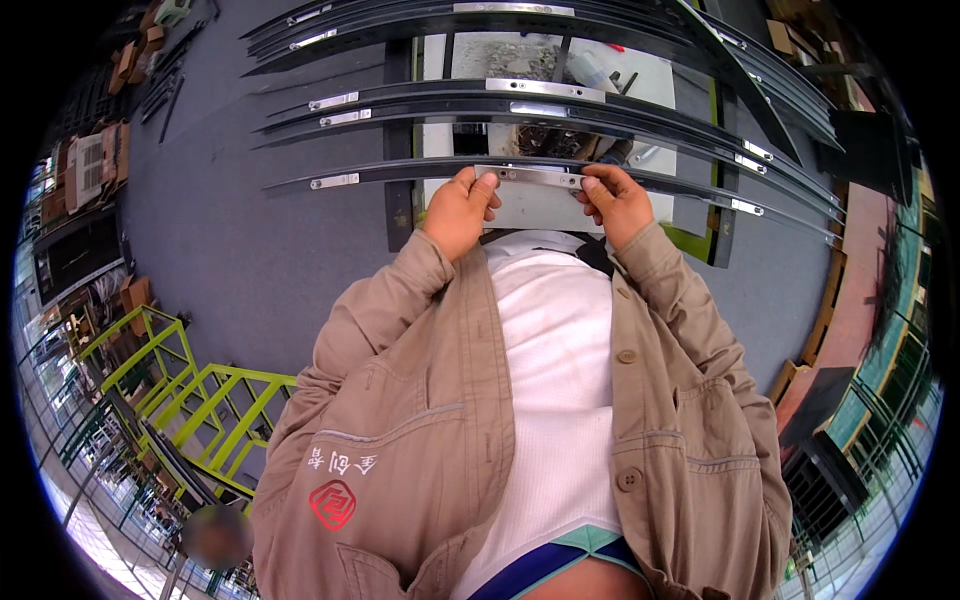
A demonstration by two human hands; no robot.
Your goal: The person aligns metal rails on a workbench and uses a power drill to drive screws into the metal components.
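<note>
My left hand pinches the left end of a silver metal plate with holes between thumb and curled fingers. At its right end my right hand grips the same plate in a similar pinch. The plate lies along the nearest long dark metal bar, at its middle; whether it is fastened there I cannot tell. Smaller silver pieces sit farther out on this bar, one to the left and one to the right. Beyond it, parallel bars carry similar plates, such as a long silver plate.
Under the bars stands a white-topped table on dark supports. On it are a box of small dark parts, a dark tool and a clear bottle. Lime-green frames stand at lower left, near a blurred person.
</note>
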